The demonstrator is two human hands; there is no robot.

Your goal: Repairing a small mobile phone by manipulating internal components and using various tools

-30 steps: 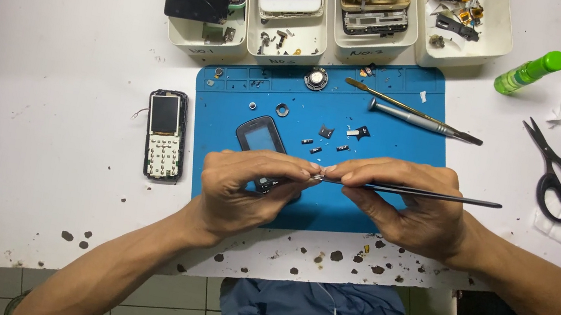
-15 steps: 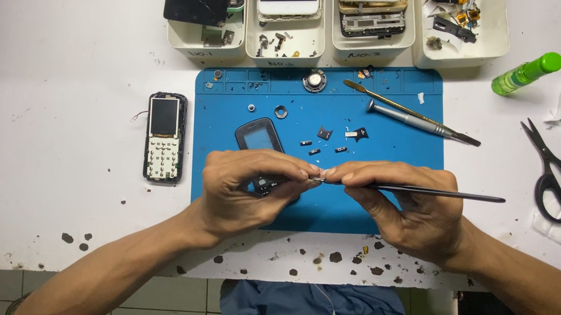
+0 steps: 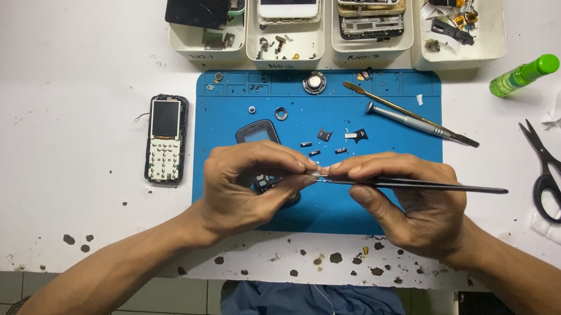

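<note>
The right hand (image 3: 413, 202) pinches black tweezers (image 3: 428, 185), their tips meeting the left hand (image 3: 248, 190), whose fingers close on a tiny part, hidden. Under the left hand, a dark phone shell (image 3: 259, 133) lies on the blue mat (image 3: 362, 217).

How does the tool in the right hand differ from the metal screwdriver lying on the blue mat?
The tweezers are black; the screwdriver is silver with a dark tip. The tweezers are held in the right hand, above the mat, with their tip at the left hand; the screwdriver lies untouched at the mat's far edge. The tweezers lie almost level; the screwdriver slants a little. Both are long and thin.
</note>
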